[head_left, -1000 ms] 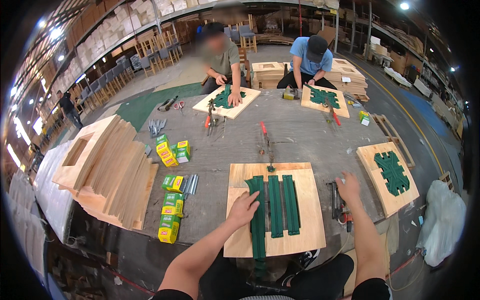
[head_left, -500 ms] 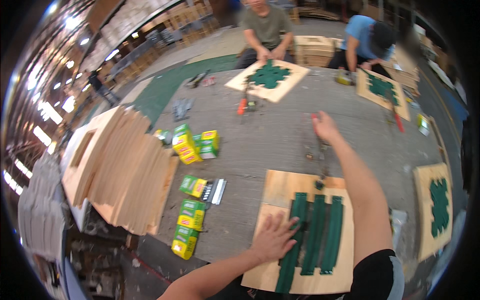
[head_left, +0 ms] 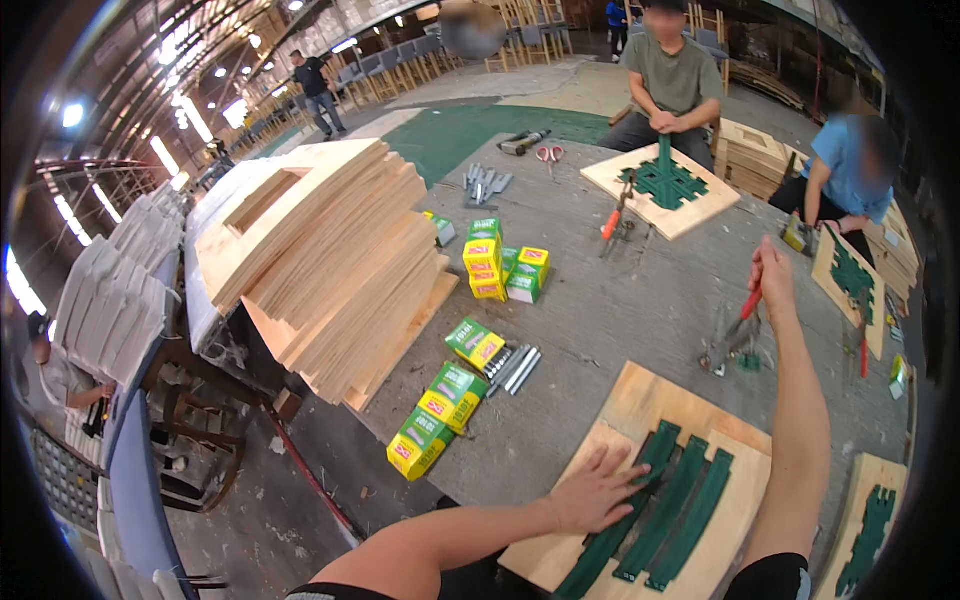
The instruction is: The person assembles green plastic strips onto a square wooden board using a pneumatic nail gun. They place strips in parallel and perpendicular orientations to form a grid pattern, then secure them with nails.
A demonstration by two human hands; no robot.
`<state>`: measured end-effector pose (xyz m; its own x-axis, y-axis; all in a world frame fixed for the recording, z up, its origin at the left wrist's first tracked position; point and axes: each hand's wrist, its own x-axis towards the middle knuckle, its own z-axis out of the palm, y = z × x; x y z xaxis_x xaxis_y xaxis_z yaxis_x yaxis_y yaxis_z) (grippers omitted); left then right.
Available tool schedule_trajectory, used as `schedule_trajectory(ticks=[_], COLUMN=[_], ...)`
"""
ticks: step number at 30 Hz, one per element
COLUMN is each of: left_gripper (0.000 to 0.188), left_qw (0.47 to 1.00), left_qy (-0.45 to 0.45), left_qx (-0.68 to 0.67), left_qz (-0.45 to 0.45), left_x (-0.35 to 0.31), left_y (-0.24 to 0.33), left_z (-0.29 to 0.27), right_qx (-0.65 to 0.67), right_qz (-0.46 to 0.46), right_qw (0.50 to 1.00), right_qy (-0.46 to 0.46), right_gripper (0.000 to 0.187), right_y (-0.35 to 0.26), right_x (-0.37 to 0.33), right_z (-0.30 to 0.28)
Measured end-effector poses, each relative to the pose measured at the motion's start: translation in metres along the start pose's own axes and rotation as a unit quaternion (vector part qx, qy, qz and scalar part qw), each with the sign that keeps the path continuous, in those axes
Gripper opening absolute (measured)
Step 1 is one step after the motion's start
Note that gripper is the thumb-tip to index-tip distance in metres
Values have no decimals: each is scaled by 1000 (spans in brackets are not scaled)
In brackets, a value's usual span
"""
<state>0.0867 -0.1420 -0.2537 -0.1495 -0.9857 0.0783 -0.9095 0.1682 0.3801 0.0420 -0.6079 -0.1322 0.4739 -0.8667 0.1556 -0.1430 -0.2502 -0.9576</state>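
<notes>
A plywood panel (head_left: 640,395) lies tilted before me on the table, with several dark green webbing straps (head_left: 665,505) running side by side across its middle. My left hand (head_left: 598,490) rests flat on the panel, its spread fingers touching the leftmost strap. Beyond the panel's far edge, my right hand (head_left: 772,275) grips the red handle of a plier-like tool (head_left: 748,305). Its metal head is low over the table, near a small green piece (head_left: 748,362); whether the jaws hold it, I cannot make out.
Green and yellow boxes (head_left: 448,395) stand left of the panel beside strips of staples (head_left: 515,370). Farther left is a tall stack of plywood frames (head_left: 340,260). Across the table, two people sit at webbed panels (head_left: 660,190). Another webbed panel (head_left: 865,535) lies at right.
My view has swung left, so the table things appear farther right. The right hand still grips the red-handled tool, its head now off the panel's far edge. My left hand stays on the strap.
</notes>
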Motion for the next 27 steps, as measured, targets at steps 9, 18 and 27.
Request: schedule_trajectory(ticks=[9,18,27], left_gripper=[61,44,28], left_qw=[997,991,712], left_qy=[46,109,-135], left_qx=[52,-29,-660], left_qz=[-15,-68,-200], left_x=[-5,-16,-147], left_y=[3,26,159], left_z=[0,-18,31], right_qx=[-14,-68,71], right_qz=[-39,227,365], right_qw=[996,946,915], right_qy=[74,221,158], right_gripper=[26,26,47], right_y=[-39,61,15], right_x=[-293,-599,-614], right_z=[-70,-87,-79])
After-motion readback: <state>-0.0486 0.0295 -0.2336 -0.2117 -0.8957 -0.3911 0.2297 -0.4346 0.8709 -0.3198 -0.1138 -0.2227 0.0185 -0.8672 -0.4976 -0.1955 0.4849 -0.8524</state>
